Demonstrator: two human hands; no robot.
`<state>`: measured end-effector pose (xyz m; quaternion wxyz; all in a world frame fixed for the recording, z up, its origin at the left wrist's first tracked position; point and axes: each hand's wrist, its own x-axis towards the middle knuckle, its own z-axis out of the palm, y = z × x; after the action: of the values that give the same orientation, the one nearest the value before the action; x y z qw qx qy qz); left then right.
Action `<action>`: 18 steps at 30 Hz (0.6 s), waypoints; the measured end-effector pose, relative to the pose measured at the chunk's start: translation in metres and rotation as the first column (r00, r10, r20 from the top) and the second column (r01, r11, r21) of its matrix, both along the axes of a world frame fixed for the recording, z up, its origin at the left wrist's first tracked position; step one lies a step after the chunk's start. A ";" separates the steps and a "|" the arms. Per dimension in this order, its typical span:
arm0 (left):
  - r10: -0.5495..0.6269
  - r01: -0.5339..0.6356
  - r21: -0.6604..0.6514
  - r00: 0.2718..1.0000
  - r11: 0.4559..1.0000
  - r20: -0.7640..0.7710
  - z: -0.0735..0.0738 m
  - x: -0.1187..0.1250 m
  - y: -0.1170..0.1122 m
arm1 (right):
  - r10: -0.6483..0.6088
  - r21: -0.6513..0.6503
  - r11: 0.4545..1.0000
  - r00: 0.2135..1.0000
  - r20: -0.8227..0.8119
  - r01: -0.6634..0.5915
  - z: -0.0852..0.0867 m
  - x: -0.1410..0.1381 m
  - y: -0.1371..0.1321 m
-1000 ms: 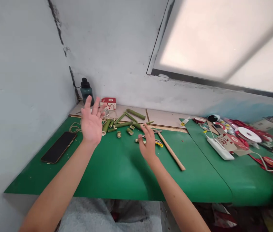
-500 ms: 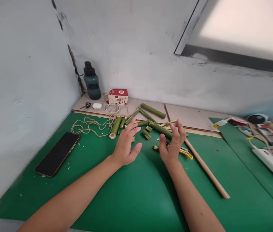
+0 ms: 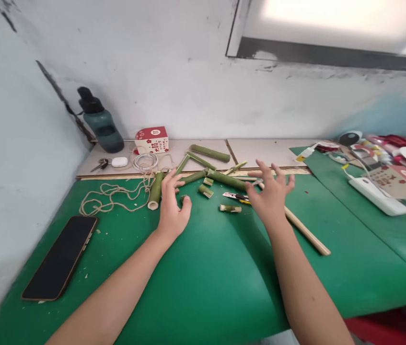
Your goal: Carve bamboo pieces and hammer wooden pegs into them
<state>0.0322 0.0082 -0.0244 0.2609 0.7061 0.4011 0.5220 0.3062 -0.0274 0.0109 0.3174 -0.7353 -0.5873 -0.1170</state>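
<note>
My left hand (image 3: 173, 211) is open, thumb apart from the fingers, beside a short green bamboo tube (image 3: 155, 191) standing out past its left side. A small dark green piece (image 3: 183, 197) shows by its thumb; whether the two touch I cannot tell. Spread wide, my right hand (image 3: 269, 197) holds nothing and hides part of a yellow-handled utility knife (image 3: 237, 196) and of a pale wooden stick (image 3: 308, 233). Between the hands lie a thicker bamboo length (image 3: 226, 179), a small cut piece (image 3: 205, 191) and a short partly peeled piece (image 3: 230, 209).
Twine (image 3: 112, 197) lies loosely coiled at left, near a phone (image 3: 61, 258). Along the wall stand a dark bottle (image 3: 102, 125) and a red-and-white box (image 3: 151, 140), with another bamboo length (image 3: 210, 153). A white power strip (image 3: 378, 195) and assorted craft items are at right.
The view has swung right and tilted. My hands have moved farther apart, with the right one spreading its fingers and uncovering the short peeled bamboo piece and the knife's blade end.
</note>
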 end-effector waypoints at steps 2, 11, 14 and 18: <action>-0.001 0.003 0.019 0.997 1.000 -0.076 0.005 -0.005 -0.002 | 0.035 -0.067 0.997 0.999 0.008 -0.034 -0.002 0.003 0.000; 0.009 0.014 0.082 0.963 0.996 -0.270 -0.001 -0.004 0.005 | 0.153 -0.319 0.936 0.988 -0.017 -0.151 -0.006 0.017 -0.003; -0.021 0.043 0.079 0.967 0.996 -0.255 -0.005 -0.002 0.007 | 0.166 -0.404 0.902 0.986 -0.005 -0.154 -0.002 0.022 -0.005; -0.024 0.033 0.035 0.975 0.999 -0.221 -0.007 -0.005 0.010 | 0.231 -0.512 0.836 0.973 0.000 -0.199 0.001 0.027 -0.006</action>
<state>0.0274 0.0182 -0.0315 0.2087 0.7702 0.4075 0.4441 0.3334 -0.0329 0.0115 0.1052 -0.7184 -0.6854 0.0557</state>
